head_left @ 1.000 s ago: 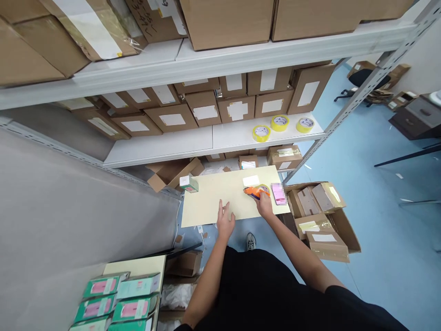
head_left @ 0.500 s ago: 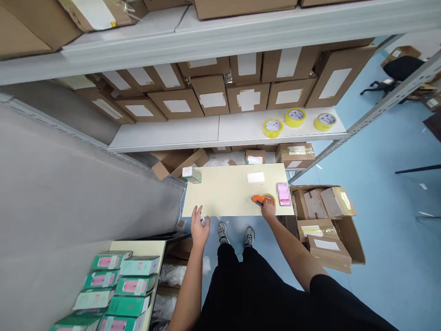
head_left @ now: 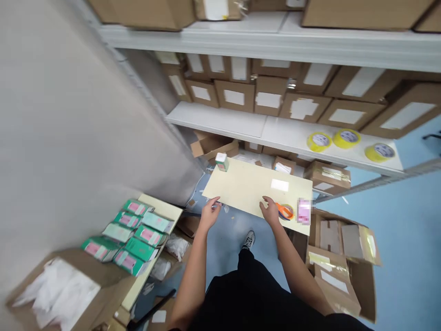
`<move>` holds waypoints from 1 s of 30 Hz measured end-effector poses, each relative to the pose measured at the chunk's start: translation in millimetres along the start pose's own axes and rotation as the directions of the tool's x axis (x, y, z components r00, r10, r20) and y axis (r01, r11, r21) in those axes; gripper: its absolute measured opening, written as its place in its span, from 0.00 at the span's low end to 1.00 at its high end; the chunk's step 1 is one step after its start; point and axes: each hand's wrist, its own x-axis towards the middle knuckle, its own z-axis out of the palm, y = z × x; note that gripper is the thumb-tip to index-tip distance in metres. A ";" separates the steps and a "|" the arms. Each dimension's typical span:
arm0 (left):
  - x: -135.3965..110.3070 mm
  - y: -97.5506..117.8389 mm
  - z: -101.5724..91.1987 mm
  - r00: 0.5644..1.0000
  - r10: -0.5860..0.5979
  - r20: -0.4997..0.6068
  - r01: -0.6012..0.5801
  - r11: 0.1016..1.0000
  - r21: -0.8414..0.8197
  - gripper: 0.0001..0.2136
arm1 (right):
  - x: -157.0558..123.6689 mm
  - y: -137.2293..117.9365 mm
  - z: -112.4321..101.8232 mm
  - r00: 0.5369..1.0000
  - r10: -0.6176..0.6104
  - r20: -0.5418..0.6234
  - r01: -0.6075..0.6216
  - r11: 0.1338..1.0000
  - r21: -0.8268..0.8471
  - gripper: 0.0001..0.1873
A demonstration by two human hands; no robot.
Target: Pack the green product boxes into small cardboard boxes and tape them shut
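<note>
Orange-and-blue tape dispenser with a yellow roll (head_left: 285, 211) lies on the cream rectangular tabletop (head_left: 244, 184), near front edge, right half. Right hand (head_left: 269, 211) is just left of it over the tabletop's front edge, fingers spread and curved, not gripping the dispenser; can't tell if the hand brushes it. Left hand (head_left: 210, 214) is at the tabletop's front-left edge, thumb and fingers apart, grip loose.

On the tabletop: small green-and-white upright carton (head_left: 222, 162) at back-left corner, flat white paper labels (head_left: 279, 185) back right of centre, pink partly pixelated flat item (head_left: 304, 211) at right end. Beyond and above the tabletop: three yellow tape rolls (head_left: 319, 141) on a white metal shelf (head_left: 217, 120). Right of the tabletop: big brown cardboard box (head_left: 368, 287) with smaller cartons inside.
</note>
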 end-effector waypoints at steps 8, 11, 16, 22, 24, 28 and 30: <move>-95.7 -32.4 -81.2 0.982 0.090 -0.167 -0.086 0.996 0.034 0.19 | -44.7 -122.1 66.5 0.919 -0.323 0.227 0.265 0.930 0.254 0.26; -160.4 -64.1 -124.1 0.946 0.009 -0.323 -0.008 1.000 0.006 0.20 | -92.1 -160.1 105.5 0.879 -0.388 0.278 0.304 0.904 0.300 0.28; -285.2 -113.2 -192.9 0.841 -0.119 -0.528 0.071 0.991 -0.110 0.20 | -198.3 -222.5 174.2 0.754 -0.519 0.402 0.436 0.854 0.284 0.31; -439.2 -165.5 -265.0 0.676 -0.241 -0.696 0.104 0.967 -0.234 0.24 | -335.7 -288.3 254.8 0.556 -0.630 0.542 0.459 0.776 0.432 0.34; -488.2 -183.5 -286.3 0.603 -0.308 -0.736 0.137 0.949 -0.285 0.24 | -377.7 -311.2 278.7 0.484 -0.663 0.571 0.473 0.747 0.467 0.34; -570.3 -219.8 -322.4 0.437 -0.408 -0.802 0.161 0.912 -0.377 0.26 | -447.2 -356.8 319.2 0.339 -0.715 0.612 0.491 0.689 0.533 0.34; -598.1 -238.0 -336.3 0.366 -0.442 -0.819 0.161 0.897 -0.412 0.26 | -472.6 -376.9 338.2 0.279 -0.723 0.632 0.490 0.674 0.554 0.34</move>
